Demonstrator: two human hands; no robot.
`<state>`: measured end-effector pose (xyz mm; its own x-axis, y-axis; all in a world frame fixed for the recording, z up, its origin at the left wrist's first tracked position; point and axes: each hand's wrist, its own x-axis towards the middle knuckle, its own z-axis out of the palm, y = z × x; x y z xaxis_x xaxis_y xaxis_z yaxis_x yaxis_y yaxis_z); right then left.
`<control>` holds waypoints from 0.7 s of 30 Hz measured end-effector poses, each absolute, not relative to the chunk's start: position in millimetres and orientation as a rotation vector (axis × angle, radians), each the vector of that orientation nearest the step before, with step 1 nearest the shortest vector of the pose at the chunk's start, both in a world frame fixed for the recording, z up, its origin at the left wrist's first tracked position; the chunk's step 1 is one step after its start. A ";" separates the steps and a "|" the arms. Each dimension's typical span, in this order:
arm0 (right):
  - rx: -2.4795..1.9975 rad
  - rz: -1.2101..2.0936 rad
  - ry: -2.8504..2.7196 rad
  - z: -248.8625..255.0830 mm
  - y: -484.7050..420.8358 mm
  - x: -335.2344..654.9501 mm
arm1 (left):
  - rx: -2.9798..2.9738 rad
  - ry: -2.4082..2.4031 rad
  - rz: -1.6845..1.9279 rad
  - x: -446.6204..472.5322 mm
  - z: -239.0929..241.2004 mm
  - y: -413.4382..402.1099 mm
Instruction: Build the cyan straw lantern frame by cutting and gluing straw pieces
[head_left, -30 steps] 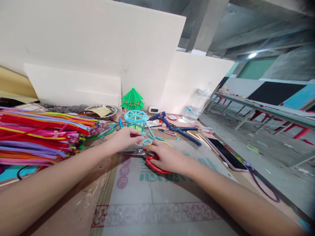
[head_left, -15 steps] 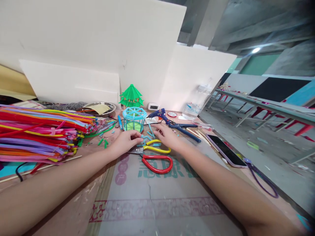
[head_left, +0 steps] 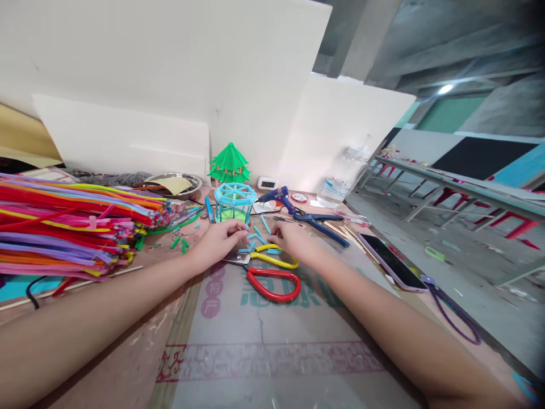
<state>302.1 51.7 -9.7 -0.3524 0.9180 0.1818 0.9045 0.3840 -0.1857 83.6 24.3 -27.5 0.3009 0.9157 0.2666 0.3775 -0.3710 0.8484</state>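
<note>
My left hand pinches a short piece of light-blue pipe cleaner at its fingertips, just in front of a blue cage-like frame with a light-green base. Across from it, my right hand reaches down to the table with curled fingers; whatever lies between them is hidden. Several cut blue pipe cleaner pieces are scattered between the hands. Closer to me lie scissors with one yellow handle and one red handle, their blades partly under my left hand. A green tiered roof stands behind the blue frame.
Bundled colourful pipe cleaners fill the left side. A blue glue gun, dark-blue pliers and a small digital clock lie behind my right hand. A phone rests by the right edge, a clear plastic bottle farther back.
My right hand's fingers have drawn in and curled lower over the blue pieces. My left hand keeps its pinch near the frame. The whole view has shifted slightly.
</note>
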 end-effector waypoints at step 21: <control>-1.473 0.228 -2.211 -5.0 57.9 309.8 | 2.039 1.159 1.090 83.0 -24.2 19.6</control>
<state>309.8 57.9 -5.0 -0.3132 0.9043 0.2901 0.8261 0.4101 -0.3865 83.0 19.6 -24.2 0.2999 0.8756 0.3786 0.4310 -0.4785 0.7651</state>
